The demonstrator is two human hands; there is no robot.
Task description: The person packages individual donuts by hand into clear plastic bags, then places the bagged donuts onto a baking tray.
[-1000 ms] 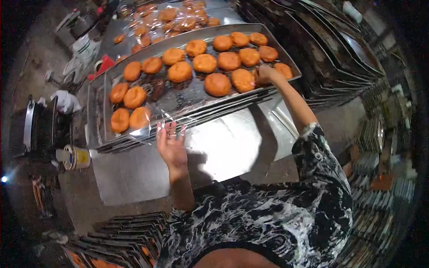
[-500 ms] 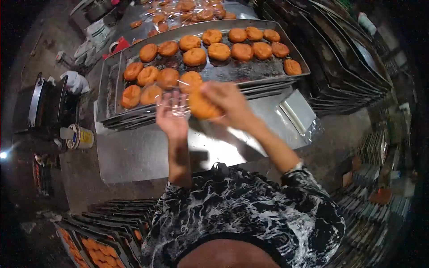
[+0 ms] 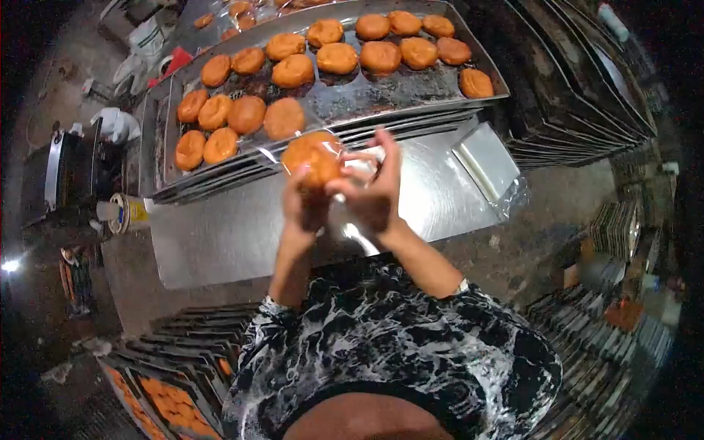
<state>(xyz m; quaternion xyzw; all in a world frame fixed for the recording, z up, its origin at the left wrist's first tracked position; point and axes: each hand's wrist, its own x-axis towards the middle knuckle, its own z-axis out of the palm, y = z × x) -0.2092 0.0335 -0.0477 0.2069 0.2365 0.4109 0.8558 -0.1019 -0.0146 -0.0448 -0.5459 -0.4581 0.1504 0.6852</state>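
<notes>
Round bun (image 3: 312, 158), in clear wrap (image 3: 359, 167), held between both hands above the steel tabletop (image 3: 220, 242) just before the tray's (image 3: 381, 95) near edge: left hand (image 3: 304, 209) cupping beneath, right hand (image 3: 374, 194) closed alongside.

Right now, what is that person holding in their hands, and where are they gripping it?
A round orange bun in a clear plastic wrap. The left hand cups it from below, and the right hand pinches the wrap at its side.

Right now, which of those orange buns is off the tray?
The bun held up in both hands, left hand and right hand, inside clear wrap; the others lie on the tray.
</notes>
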